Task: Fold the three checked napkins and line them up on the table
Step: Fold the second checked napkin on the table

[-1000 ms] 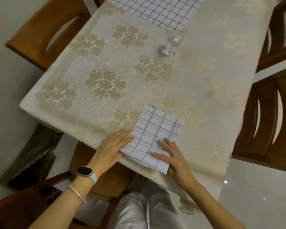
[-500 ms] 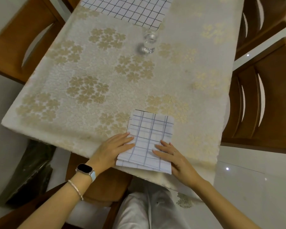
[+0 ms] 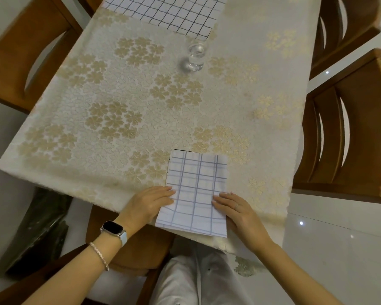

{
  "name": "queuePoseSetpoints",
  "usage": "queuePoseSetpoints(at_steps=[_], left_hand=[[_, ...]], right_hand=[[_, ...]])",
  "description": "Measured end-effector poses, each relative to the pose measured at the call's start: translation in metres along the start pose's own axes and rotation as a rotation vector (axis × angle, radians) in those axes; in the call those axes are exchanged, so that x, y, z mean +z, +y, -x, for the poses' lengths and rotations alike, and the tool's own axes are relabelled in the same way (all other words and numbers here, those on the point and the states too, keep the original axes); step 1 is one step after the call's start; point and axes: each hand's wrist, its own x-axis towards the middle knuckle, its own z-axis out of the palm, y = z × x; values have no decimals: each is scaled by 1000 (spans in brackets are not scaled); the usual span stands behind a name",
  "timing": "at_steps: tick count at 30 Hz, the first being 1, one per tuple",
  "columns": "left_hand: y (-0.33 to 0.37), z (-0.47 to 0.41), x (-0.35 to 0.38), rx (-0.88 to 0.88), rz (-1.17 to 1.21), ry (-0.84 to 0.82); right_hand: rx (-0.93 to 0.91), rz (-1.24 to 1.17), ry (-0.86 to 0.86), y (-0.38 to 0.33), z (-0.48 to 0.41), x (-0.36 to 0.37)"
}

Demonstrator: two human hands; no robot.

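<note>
A folded white napkin with pale blue checks (image 3: 196,186) lies at the near edge of the table (image 3: 110,119), its near end hanging a little over the edge. My left hand (image 3: 149,204) rests flat on its left side, fingers together. My right hand (image 3: 235,209) presses flat on its lower right side. A second napkin with dark checks (image 3: 169,13) lies unfolded at the far end of the table, partly cut off by the frame.
A clear drinking glass (image 3: 195,59) stands just in front of the far napkin. Wooden chairs stand at the left (image 3: 24,51) and right (image 3: 350,133). A dark bag (image 3: 35,232) lies on the floor at the left.
The napkin has turned from slanted to roughly square with the table edge. My hands have slid apart toward its left and right sides.
</note>
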Motion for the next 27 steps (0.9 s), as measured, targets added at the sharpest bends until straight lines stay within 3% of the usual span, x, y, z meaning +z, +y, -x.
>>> queuePoseSetpoints(at_steps=[4, 7, 10, 15, 27], left_hand=[[6, -1, -7, -209, 109, 35], [16, -10, -14, -526, 299, 81], [19, -26, -17, -696, 438, 102], [14, -51, -14, -908, 373, 178], [23, -77, -11, -1068, 213, 264]], right_hand=[[122, -112, 95, -3, -3, -5], [319, -240, 151, -13, -16, -13], [534, -361, 211, -20, -33, -17], [772, -383, 269, -19, -58, -15], [957, -244, 223, -18, -77, -18]])
